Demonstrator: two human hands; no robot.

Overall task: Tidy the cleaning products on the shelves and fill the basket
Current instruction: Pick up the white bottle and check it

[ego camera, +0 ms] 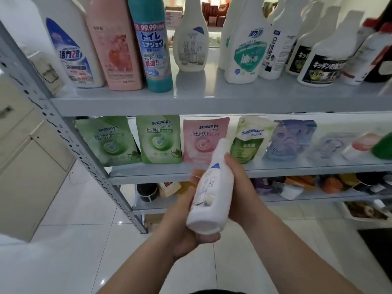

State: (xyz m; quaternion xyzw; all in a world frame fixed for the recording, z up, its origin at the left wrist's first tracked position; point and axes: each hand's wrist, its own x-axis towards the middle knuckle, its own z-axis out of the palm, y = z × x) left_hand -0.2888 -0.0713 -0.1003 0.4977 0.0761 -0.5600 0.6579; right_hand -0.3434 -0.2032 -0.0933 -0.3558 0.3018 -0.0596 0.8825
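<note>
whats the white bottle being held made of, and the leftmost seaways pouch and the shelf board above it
White bottle: looks like opaque plastic, smooth with a soft sheen; moulded one-piece shape.
Leftmost seaways pouch: likely flexible plastic film, glossy; its surface is crinkled and bulging.
Shelf board: probably painted metal, grey, semi-gloss; faint reflections show on its top.

Both bare forearms reach forward and converge. The left hand (184, 221) cups the base of a white bottle (210, 196), thumb curled beneath it. The right hand (241, 187) wraps around its side.
</note>
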